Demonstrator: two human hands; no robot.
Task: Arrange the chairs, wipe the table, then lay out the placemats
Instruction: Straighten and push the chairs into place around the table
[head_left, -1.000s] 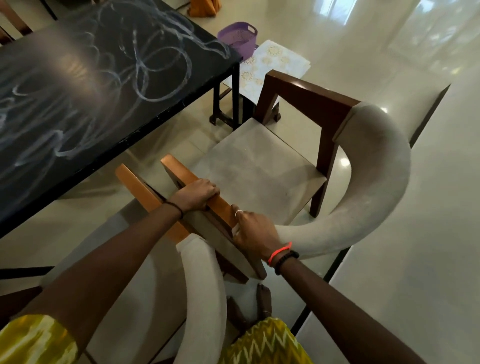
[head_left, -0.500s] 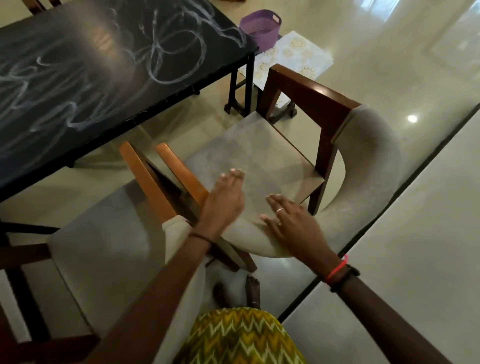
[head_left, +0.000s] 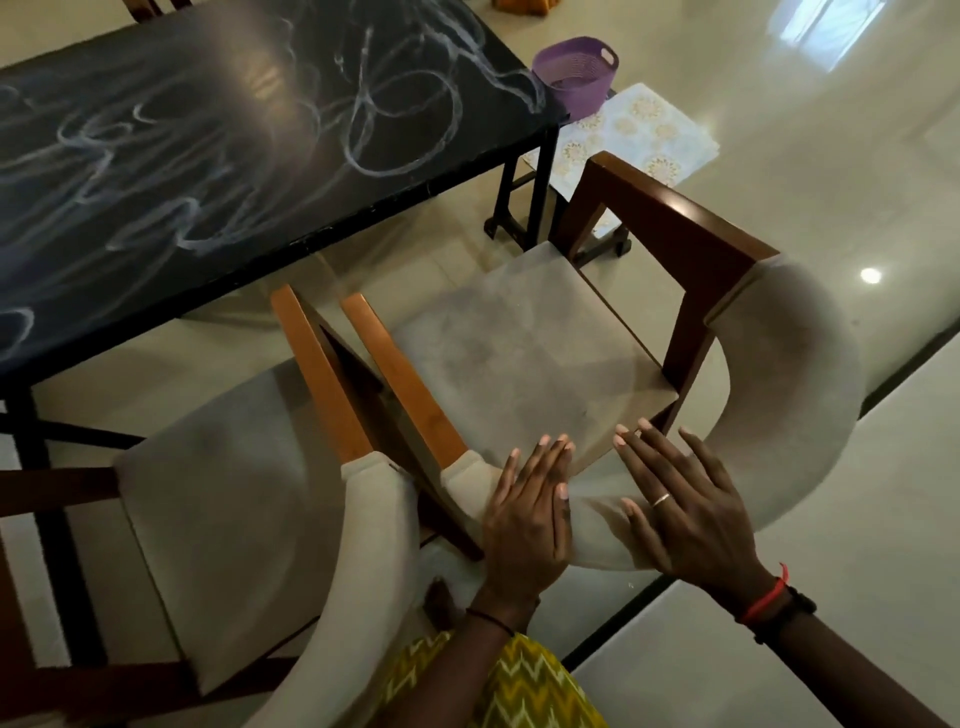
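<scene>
A wooden armchair with a grey seat and curved grey padded backrest stands right of the black table, whose top is streaked with white chalk-like smears. My left hand and my right hand lie flat, fingers spread, on the near part of that backrest. A second matching chair stands close on the left, its orange-brown armrest beside the first chair's. Patterned placemats lie on the floor past the table's corner.
A purple basket sits on the floor beside the placemats. The table's black legs stand just ahead of the right chair. Glossy cream floor tiles with a dark strip run to the right. My yellow patterned garment shows at the bottom.
Both hands let go of the chair's wooden armrest and now rest open on its padded backrest. The view has swung slightly, bringing the left chair more into sight.
</scene>
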